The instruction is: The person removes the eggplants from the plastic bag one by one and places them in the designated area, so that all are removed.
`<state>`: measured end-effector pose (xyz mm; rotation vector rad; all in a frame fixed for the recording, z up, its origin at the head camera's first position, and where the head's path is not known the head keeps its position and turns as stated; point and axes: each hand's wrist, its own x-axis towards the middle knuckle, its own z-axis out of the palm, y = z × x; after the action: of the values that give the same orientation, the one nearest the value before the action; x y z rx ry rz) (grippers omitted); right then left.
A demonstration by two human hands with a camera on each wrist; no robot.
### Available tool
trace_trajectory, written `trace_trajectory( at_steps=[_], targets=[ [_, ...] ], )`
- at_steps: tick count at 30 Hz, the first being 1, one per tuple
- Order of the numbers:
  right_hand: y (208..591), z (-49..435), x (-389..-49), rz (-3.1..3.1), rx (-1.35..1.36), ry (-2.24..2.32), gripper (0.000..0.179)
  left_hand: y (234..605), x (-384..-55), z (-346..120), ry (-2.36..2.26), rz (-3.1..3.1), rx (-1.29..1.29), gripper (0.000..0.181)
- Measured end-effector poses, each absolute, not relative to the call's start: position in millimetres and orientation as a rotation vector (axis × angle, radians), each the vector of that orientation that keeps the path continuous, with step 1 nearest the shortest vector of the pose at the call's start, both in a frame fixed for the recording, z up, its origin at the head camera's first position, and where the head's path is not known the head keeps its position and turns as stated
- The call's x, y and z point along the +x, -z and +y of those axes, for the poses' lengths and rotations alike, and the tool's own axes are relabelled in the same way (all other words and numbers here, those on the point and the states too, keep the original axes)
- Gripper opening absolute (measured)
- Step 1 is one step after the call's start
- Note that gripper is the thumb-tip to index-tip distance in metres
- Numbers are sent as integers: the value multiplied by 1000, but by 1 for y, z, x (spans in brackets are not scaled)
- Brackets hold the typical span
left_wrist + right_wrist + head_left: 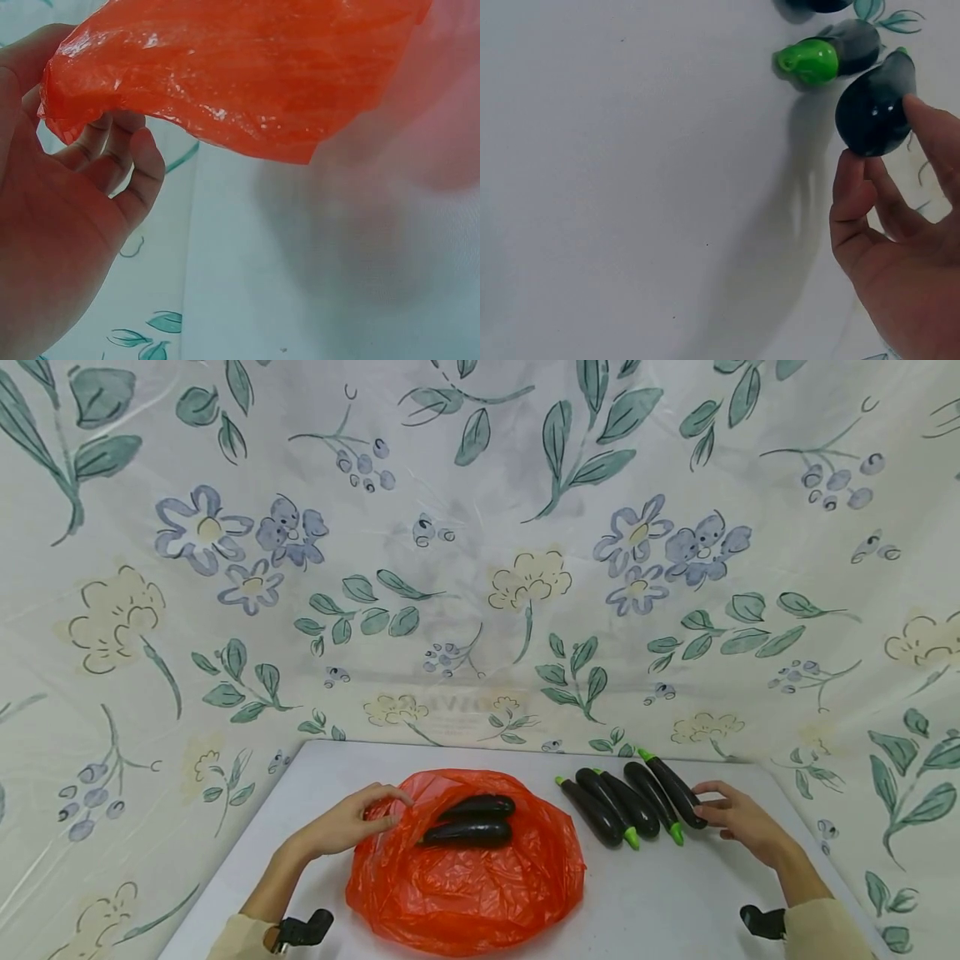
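Note:
A red plastic bag [465, 893] lies spread on the table, its mouth facing up. Two dark eggplants [472, 833] lie side by side in the bag's mouth. My left hand [348, 818] holds the bag's left rim; the left wrist view shows the crinkled red film between thumb and fingers. On the right, my right hand [742, 818] pinches the thick lower end of the rightmost eggplant [675, 789], whose green stem points away. In the right wrist view, this eggplant [874, 112] sits between thumb and fingertips, near another with a green cap [808, 61].
Several more eggplants [622, 802] lie in a slanted row right of the bag, some with green stems toward me. The white table [637, 910] backs onto a flower-printed cloth [480, 635], which also hangs at both sides.

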<state>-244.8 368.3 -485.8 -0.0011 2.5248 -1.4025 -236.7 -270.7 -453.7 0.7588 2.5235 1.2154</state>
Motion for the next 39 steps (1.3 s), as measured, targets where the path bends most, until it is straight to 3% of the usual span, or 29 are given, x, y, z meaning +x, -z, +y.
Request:
trace_trajectory(
  at_steps=[8,23,39],
  targets=[
    [489,370,-244,2546,74,1339,53,455,-236,-272,-1220,2524,761,28],
    [494,371,-246,2495,74,1349,64,455,-236,-272,-1222,2510,745,29],
    [494,372,-246,2487,65,1348,63,455,-235,-272,-1219,2519,754,29]
  ],
)
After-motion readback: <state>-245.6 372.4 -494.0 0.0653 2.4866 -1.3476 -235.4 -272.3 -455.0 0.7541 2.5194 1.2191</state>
